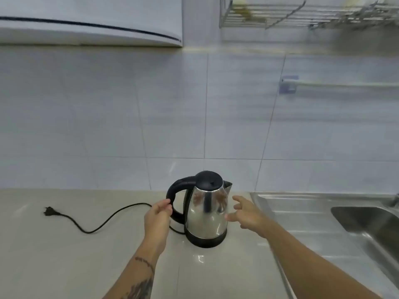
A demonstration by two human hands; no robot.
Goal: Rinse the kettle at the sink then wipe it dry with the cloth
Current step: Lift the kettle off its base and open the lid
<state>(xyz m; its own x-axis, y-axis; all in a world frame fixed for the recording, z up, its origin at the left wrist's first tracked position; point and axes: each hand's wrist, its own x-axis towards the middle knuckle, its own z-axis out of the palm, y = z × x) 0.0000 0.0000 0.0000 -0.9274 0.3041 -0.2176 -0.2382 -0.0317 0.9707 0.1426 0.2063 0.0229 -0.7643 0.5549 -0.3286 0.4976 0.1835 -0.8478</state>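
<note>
left hand fingers grip kettle handle | right hand fingers spread, beside kettle

The kitchen in front of me is evenly and softly lit, with no hard shadows, only a faint dark patch under the kettle and a small white glint on the counter just in front of it. The kettle's steel side mirrors my hands as brownish smears and carries pale streaks of glare. The wide lens bows the counter edge and the tile lines, and the rack and rail at upper right are smeared with blur, while the kettle looks fairly sharp.
</note>
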